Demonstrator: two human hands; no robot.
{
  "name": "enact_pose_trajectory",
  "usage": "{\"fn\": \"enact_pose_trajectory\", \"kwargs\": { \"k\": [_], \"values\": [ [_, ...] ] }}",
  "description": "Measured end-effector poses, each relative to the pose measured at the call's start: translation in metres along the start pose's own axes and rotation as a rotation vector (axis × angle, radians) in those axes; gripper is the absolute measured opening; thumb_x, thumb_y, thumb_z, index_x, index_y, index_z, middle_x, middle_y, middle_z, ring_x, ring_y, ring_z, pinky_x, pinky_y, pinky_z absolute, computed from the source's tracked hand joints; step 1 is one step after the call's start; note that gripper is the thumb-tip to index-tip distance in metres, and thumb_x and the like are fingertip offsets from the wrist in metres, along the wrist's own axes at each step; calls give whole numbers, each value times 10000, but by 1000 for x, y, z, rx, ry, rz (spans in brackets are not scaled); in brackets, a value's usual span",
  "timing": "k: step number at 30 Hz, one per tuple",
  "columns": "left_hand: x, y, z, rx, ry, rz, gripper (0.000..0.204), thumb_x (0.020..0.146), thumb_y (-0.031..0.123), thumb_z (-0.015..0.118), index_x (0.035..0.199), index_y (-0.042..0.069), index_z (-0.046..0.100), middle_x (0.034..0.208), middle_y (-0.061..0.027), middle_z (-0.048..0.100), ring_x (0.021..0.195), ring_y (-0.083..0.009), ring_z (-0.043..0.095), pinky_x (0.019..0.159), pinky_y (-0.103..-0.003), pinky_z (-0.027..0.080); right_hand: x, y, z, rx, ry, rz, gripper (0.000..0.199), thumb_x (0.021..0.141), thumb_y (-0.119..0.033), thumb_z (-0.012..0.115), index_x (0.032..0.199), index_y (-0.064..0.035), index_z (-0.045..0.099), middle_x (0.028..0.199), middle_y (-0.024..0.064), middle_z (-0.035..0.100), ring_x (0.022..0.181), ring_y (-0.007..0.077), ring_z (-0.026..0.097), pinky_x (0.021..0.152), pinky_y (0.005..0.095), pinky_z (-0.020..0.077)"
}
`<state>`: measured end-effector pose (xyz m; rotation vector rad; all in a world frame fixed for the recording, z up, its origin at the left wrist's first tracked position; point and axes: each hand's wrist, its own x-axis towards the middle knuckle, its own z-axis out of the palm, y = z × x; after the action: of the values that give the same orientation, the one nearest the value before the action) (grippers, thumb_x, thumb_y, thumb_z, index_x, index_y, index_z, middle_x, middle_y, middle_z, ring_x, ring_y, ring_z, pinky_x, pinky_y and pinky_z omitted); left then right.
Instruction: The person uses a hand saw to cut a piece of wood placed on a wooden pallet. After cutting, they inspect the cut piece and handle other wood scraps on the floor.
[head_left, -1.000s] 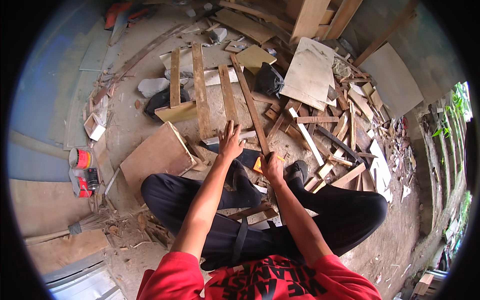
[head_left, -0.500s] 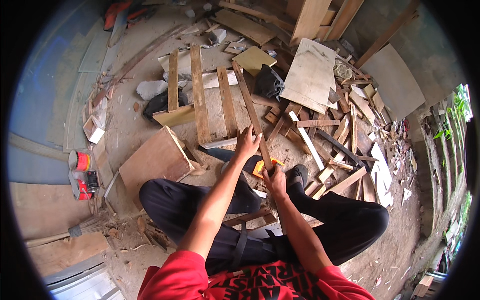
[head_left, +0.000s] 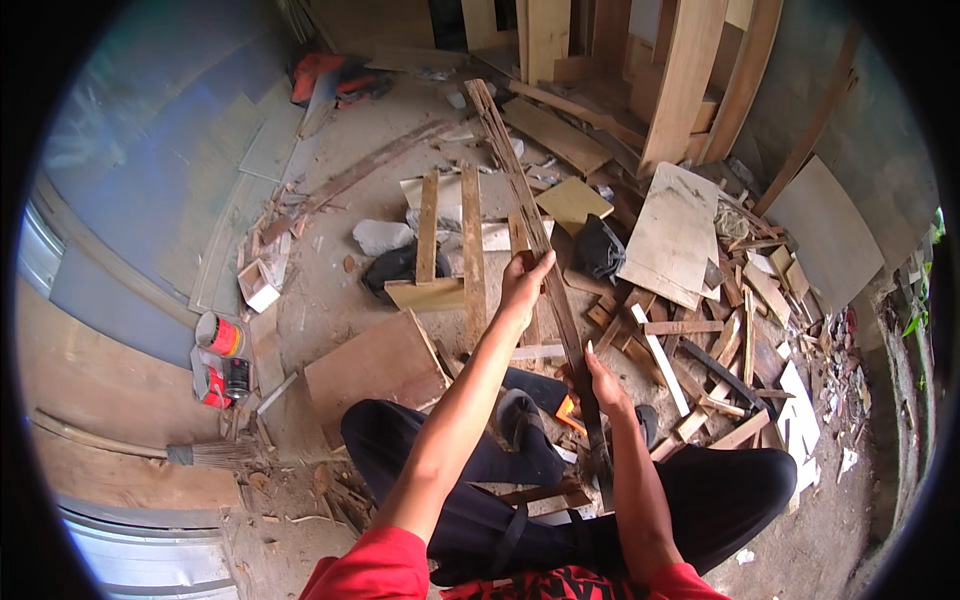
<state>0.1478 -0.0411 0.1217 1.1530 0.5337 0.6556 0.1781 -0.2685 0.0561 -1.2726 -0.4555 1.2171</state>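
Observation:
A long, dark, rough-edged wooden strip (head_left: 512, 180) slants up and away from my lap. My left hand (head_left: 522, 290) is closed around its middle. Lower down, my right hand (head_left: 604, 385) grips the strip from the right side, its thumb pointing up and some fingertips showing on the far side. Between my feet lies an orange-handled tool (head_left: 569, 413) with a dark flat blade, apparently a handsaw, partly hidden by the strip. Ahead of my left hand is a frame of pale wooden slats (head_left: 473, 240) on the ground.
A plywood box (head_left: 375, 375) stands by my left knee. Wood scraps (head_left: 700, 375) are heaped at right, near a pale board (head_left: 672, 235). Red cans (head_left: 219, 335) and a broom (head_left: 215, 455) are at left. A black bag (head_left: 598, 250) lies ahead.
The strip has risen, its far end now reaching higher and farther over the slats. Both hands have shifted on it, the right one loosening its fist. The view has tilted up and turned left.

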Motion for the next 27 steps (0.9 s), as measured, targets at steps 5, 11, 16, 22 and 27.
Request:
{"fn": "enact_pose_trajectory", "kwargs": {
  "k": [5,11,16,22,27],
  "values": [
    [-17,14,1,83,63,134,293,843,292,817,888,120,585,802,49,594,708,-58,534,632,-222,422,0,3,12,-104,112,-110,689,1027,-606,354,875,8,625,654,56,575,521,164,541,512,303,438],
    [-32,70,18,-19,32,264,303,816,223,842,832,121,557,761,49,571,672,-52,510,626,-204,416,1,-26,13,-330,231,-329,454,968,-432,646,807,-9,624,587,-2,541,502,76,500,453,259,371],
    [-22,126,11,-52,42,459,331,814,251,849,842,109,550,728,40,545,610,-44,440,528,-200,371,-10,-102,39,-401,225,-465,380,883,-323,784,949,10,613,686,2,562,556,70,491,478,255,409],
    [-33,153,-13,-90,154,485,218,866,185,785,919,102,591,904,-29,666,786,-114,646,692,-279,567,-4,-145,31,-993,297,-661,721,803,-417,824,1193,139,584,1099,285,670,1049,335,667,885,406,518],
    [-60,136,-29,-169,170,313,283,862,233,788,1004,90,591,970,-49,660,912,-168,649,801,-376,566,-8,-151,29,-1142,286,-856,594,892,-439,712,1213,51,610,1120,287,663,1054,435,638,888,459,523]
  ]
}}
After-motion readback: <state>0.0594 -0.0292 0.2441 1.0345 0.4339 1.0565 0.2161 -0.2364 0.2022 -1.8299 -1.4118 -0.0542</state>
